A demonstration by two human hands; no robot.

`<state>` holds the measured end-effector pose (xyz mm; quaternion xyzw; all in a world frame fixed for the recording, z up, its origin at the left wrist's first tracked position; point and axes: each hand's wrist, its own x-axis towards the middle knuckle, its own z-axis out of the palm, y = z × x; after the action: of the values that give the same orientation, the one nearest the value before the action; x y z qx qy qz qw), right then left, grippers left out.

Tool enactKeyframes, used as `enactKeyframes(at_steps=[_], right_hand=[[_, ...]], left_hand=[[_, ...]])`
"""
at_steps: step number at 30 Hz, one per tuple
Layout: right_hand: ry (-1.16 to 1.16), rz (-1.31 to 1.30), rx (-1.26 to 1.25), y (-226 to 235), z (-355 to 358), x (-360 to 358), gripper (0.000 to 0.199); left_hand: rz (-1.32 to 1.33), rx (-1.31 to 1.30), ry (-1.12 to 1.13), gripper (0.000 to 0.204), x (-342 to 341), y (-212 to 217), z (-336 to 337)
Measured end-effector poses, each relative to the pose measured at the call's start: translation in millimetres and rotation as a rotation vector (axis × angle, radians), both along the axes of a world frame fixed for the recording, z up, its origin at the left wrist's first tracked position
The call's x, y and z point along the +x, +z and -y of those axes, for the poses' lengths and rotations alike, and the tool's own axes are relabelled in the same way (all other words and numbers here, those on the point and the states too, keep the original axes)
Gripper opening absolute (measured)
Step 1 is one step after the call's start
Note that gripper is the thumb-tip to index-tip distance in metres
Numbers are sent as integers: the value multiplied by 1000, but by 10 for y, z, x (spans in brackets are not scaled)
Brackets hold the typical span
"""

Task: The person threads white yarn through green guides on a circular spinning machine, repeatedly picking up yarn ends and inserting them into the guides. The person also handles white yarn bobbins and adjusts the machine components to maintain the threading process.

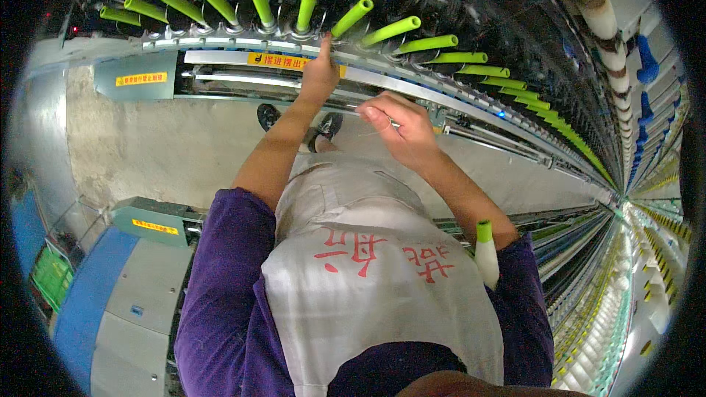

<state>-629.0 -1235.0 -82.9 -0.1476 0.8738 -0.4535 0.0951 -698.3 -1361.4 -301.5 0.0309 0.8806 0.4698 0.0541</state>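
Bright green tubes stand in a curved row on the spindles of a long textile machine. My left hand reaches up to the rail, one finger stretched out at the foot of a green tube; its other fingers are mostly hidden. Just left of that finger stands another green tube. Lower and to the right, in front of the rail, my right hand is closed round a small, thin, metal-looking piece, too small to name. A fine pale strand shows by its fingers. Beside my right upper arm is a white yarn bobbin with a green top.
A metal rail with a yellow label runs along the machine front. Behind me at left stands a grey and blue cabinet; a green crate lies beyond it. More machine rows with white bobbins stretch away at right. Pale floor lies between.
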Motion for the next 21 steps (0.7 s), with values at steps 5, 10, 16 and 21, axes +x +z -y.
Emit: enactKeyframes(at_steps=[5, 10, 16, 21], right_hand=[[17, 14, 71, -29, 61, 6, 15], [40, 56, 125, 28, 166, -37, 12], [-172, 215, 164, -180, 108, 69, 34], [-455, 1137, -202, 237, 111, -100, 49]], left_hand=[[85, -9, -13, 71, 28, 8, 0], [-15, -4, 10, 70, 48, 19, -4], [-3, 38, 27, 62, 35, 68, 13], [-56, 162, 56, 53, 47, 199, 56]])
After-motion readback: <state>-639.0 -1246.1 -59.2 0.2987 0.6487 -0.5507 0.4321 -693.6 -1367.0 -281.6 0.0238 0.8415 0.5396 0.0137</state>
